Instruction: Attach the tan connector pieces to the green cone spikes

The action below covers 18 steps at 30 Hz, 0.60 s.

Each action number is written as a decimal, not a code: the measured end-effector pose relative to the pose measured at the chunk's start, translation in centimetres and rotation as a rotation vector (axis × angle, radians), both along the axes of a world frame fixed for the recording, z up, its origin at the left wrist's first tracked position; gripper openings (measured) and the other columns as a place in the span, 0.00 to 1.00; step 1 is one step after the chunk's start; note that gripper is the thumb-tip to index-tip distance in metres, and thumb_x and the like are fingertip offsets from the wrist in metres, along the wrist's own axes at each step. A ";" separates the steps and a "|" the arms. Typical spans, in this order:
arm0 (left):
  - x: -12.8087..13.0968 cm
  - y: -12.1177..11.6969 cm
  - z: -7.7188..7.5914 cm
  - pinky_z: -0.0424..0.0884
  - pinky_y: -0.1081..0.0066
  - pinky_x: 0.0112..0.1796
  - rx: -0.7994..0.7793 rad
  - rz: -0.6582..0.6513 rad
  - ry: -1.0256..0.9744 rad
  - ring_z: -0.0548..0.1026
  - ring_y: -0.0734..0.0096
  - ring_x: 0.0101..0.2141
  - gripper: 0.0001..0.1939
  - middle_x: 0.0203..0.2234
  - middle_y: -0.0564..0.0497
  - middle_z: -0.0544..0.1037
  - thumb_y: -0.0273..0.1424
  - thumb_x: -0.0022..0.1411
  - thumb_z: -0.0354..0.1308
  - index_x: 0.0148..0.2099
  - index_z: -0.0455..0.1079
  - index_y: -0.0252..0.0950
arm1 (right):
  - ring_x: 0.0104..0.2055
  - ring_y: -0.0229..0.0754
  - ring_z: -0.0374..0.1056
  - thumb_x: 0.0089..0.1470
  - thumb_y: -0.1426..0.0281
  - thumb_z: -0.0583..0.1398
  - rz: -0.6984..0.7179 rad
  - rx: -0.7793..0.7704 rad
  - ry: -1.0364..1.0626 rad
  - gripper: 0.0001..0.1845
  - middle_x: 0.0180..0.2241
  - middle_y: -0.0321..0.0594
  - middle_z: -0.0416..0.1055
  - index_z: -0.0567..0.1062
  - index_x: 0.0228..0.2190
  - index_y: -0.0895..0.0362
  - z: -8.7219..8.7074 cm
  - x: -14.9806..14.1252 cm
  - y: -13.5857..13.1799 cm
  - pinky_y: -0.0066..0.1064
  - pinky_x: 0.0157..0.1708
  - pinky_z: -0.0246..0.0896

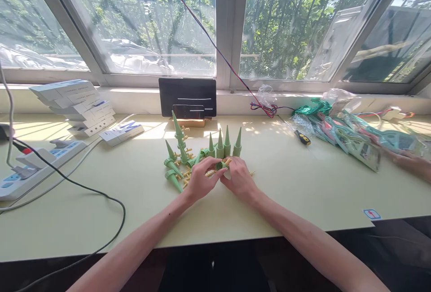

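Note:
Near the middle of the table, my left hand (201, 179) pinches a green plant watering spike (220, 165), its open end turned toward me. My right hand (240, 179) is closed on a small yellow valve (228, 161) at that spike's end; whether the two parts are joined I cannot tell. Just behind my hands, several finished-looking green spikes (220, 144) stand upright in a row, points up. Left of them lies a heap of loose green spikes (173, 179), with yellow valves (187, 177) scattered among them, partly hidden by my left hand.
A phone (188, 111) and a tablet (186, 92) stand at the back. Stacked white boxes (77, 103), a power strip (43, 166) and a black cable (101, 193) are on the left. Rightward lie a screwdriver (302, 137), bagged green parts (353, 141) and another person's hand (412, 165).

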<state>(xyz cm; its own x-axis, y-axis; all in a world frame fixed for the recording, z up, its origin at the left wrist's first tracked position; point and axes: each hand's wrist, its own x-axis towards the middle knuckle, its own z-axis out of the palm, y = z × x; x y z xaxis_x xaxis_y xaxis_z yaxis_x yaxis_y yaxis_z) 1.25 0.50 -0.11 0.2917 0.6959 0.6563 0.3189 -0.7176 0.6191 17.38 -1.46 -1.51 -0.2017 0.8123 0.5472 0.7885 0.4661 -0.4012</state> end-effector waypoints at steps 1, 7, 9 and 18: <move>0.0 0.0 0.0 0.77 0.70 0.33 -0.025 -0.004 -0.010 0.75 0.70 0.31 0.11 0.31 0.48 0.77 0.34 0.61 0.64 0.45 0.74 0.36 | 0.52 0.56 0.68 0.52 0.75 0.62 -0.001 0.005 0.003 0.16 0.45 0.54 0.74 0.71 0.44 0.62 0.0 0.0 0.0 0.46 0.51 0.66; 0.0 -0.2 0.4 0.77 0.68 0.34 -0.192 -0.064 -0.104 0.77 0.68 0.30 0.14 0.29 0.48 0.77 0.37 0.60 0.65 0.45 0.74 0.34 | 0.54 0.57 0.67 0.50 0.76 0.60 0.003 0.013 0.009 0.19 0.46 0.55 0.73 0.70 0.46 0.62 0.2 0.1 -0.1 0.47 0.51 0.66; 0.0 -0.3 0.6 0.78 0.67 0.35 -0.262 -0.097 -0.143 0.79 0.66 0.31 0.14 0.30 0.47 0.78 0.37 0.60 0.65 0.45 0.74 0.34 | 0.54 0.57 0.67 0.50 0.76 0.60 0.008 0.011 0.008 0.19 0.46 0.55 0.73 0.70 0.47 0.62 0.3 0.1 -0.2 0.48 0.52 0.66; 0.1 -0.6 1.3 0.80 0.65 0.35 -0.503 -0.219 -0.290 0.82 0.62 0.30 0.15 0.30 0.48 0.81 0.38 0.59 0.66 0.44 0.73 0.35 | 0.52 0.56 0.67 0.48 0.78 0.59 0.004 0.033 0.011 0.19 0.46 0.53 0.72 0.69 0.44 0.61 0.3 0.1 -0.2 0.46 0.51 0.65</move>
